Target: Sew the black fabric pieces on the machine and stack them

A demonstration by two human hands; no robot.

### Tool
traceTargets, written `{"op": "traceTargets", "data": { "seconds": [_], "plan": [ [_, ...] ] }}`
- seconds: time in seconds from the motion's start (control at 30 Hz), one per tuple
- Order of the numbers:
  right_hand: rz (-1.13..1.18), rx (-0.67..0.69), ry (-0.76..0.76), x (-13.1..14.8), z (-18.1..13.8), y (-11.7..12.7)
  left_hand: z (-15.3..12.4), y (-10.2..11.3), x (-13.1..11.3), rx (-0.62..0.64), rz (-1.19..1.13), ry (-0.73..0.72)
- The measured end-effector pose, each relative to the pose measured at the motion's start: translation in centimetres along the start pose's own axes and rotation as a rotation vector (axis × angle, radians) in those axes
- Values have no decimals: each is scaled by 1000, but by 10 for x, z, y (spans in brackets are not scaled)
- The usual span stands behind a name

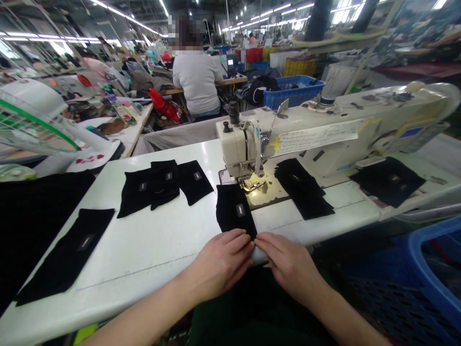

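Observation:
A black fabric piece (235, 210) with a small grey label lies on the white table (162, 240), its far end under the sewing machine (245, 149) foot. My left hand (219, 262) and my right hand (288, 264) meet at its near corner by the table's front edge, fingers pressed together and pinching the cloth. Three more black labelled pieces (163, 185) overlap to the left. Another black piece (66, 257) lies at the near left.
A black stack (304, 187) sits right of the needle, another black piece (389, 180) under the machine arm. A blue basket (428, 278) stands at my right. A fan (29, 125) is at the far left. A person in a white shirt (198, 81) sits ahead with their back to me.

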State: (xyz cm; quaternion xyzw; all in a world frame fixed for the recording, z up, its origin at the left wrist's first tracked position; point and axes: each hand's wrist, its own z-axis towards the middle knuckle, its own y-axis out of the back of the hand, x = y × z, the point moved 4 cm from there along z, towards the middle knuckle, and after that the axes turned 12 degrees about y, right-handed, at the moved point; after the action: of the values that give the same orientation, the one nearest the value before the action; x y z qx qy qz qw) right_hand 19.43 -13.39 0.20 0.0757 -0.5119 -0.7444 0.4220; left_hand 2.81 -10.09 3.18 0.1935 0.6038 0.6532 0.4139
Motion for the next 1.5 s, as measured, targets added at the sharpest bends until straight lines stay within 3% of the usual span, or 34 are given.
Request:
{"op": "traceTargets", "data": {
  "seconds": [1.17, 1.5],
  "plan": [
    [-114, 196, -200, -55, 82, -5, 53, 9, 74, -9, 50, 52],
    [-153, 200, -235, -58, 84, -8, 68, 12, 94, -53, 61, 75]
  ]
}}
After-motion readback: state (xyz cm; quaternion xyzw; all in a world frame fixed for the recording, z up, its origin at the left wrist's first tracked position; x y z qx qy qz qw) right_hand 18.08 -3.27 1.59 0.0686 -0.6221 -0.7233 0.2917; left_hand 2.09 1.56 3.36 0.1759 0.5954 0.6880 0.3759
